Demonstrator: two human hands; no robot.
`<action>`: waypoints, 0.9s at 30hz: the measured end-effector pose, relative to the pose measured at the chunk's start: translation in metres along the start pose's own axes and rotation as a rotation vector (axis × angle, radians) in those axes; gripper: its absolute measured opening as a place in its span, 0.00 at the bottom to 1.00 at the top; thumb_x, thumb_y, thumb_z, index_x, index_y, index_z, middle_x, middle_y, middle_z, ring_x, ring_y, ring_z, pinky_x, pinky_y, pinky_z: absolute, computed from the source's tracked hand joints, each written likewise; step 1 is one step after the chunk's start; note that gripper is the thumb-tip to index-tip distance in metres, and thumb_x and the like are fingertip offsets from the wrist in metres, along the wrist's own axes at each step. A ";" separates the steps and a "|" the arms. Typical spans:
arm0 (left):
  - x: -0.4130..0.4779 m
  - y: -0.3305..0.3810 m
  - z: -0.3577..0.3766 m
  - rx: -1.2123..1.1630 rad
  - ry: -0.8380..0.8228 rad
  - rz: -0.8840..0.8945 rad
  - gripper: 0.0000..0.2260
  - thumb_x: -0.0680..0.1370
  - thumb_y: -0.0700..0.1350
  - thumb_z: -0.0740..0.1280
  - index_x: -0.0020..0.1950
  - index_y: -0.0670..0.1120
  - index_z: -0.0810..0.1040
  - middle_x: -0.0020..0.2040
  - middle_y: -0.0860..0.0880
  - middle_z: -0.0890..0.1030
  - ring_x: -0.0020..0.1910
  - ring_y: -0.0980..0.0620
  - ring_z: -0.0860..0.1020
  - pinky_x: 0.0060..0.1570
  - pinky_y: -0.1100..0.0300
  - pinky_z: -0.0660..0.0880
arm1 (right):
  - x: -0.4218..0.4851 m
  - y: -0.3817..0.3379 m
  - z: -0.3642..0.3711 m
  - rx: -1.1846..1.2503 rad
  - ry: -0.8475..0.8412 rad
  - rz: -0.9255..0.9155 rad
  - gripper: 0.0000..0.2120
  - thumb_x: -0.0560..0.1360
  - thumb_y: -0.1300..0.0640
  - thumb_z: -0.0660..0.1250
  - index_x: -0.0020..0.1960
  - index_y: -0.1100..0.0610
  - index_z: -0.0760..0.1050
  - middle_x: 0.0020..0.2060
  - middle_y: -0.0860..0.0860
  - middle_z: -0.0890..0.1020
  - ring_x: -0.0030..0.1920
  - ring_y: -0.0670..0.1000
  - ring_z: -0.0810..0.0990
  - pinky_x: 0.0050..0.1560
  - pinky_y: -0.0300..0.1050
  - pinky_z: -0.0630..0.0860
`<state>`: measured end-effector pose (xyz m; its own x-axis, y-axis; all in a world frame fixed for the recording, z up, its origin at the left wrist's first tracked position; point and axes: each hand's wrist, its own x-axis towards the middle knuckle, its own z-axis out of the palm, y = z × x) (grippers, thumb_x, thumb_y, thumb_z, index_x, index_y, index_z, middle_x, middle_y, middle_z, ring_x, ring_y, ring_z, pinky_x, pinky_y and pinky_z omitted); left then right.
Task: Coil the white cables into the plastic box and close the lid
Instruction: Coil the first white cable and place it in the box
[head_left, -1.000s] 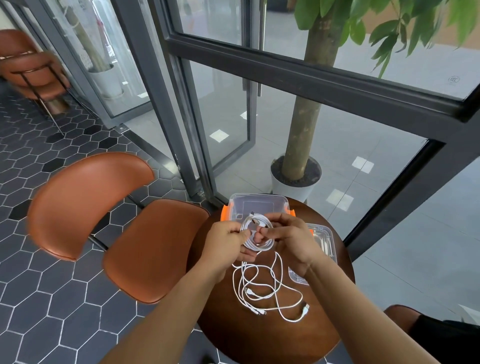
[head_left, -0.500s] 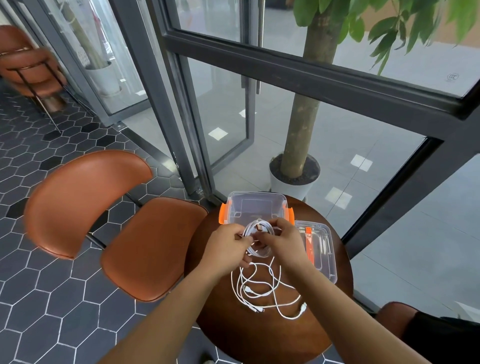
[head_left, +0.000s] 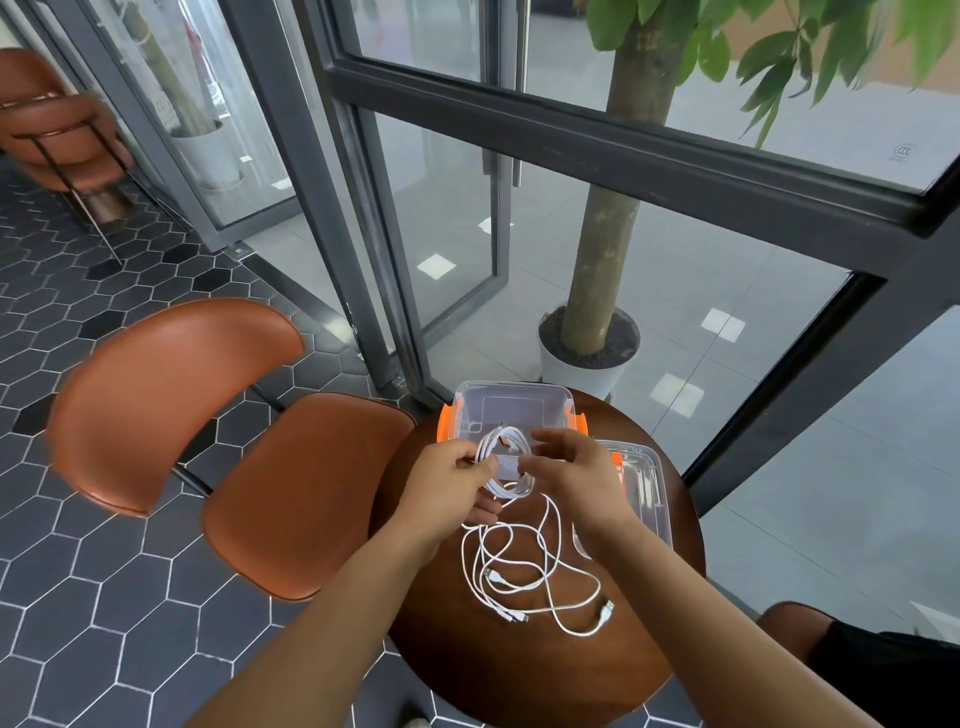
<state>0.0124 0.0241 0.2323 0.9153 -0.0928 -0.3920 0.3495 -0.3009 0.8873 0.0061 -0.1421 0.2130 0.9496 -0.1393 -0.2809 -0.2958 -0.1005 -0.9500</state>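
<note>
White coiled cable (head_left: 506, 462) pinched by left hand (head_left: 457, 480), right hand (head_left: 571, 475) open, clear box (head_left: 511, 410).

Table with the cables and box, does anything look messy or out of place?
Only the loose white cables sprawl tangled on the round table. The left hand pinches a neat coil before the open plastic box; the right hand is open. The lid lies beside the box.
</note>
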 end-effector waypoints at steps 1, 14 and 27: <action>0.001 -0.001 0.000 -0.008 0.003 -0.007 0.06 0.82 0.41 0.65 0.57 0.42 0.80 0.48 0.37 0.84 0.40 0.39 0.86 0.43 0.46 0.85 | 0.000 0.000 -0.001 0.006 -0.007 0.006 0.14 0.74 0.59 0.74 0.58 0.55 0.80 0.47 0.51 0.85 0.48 0.51 0.85 0.52 0.50 0.83; 0.009 -0.005 0.014 0.042 0.119 0.029 0.17 0.82 0.40 0.65 0.72 0.45 0.74 0.49 0.45 0.84 0.40 0.47 0.86 0.46 0.52 0.85 | 0.011 0.007 -0.013 -0.232 0.051 -0.063 0.04 0.73 0.61 0.75 0.48 0.56 0.84 0.38 0.49 0.86 0.38 0.49 0.86 0.44 0.50 0.85; 0.007 -0.002 0.042 0.104 0.207 0.054 0.17 0.80 0.39 0.67 0.69 0.46 0.77 0.44 0.45 0.85 0.37 0.47 0.85 0.37 0.58 0.83 | 0.018 0.018 -0.036 -0.255 0.025 -0.082 0.04 0.74 0.59 0.75 0.46 0.52 0.81 0.38 0.48 0.85 0.37 0.49 0.85 0.42 0.49 0.85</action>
<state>0.0095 -0.0154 0.2178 0.9575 0.0813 -0.2767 0.2858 -0.3979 0.8718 0.0136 -0.1821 0.1957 0.9694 -0.1441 -0.1985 -0.2380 -0.3568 -0.9034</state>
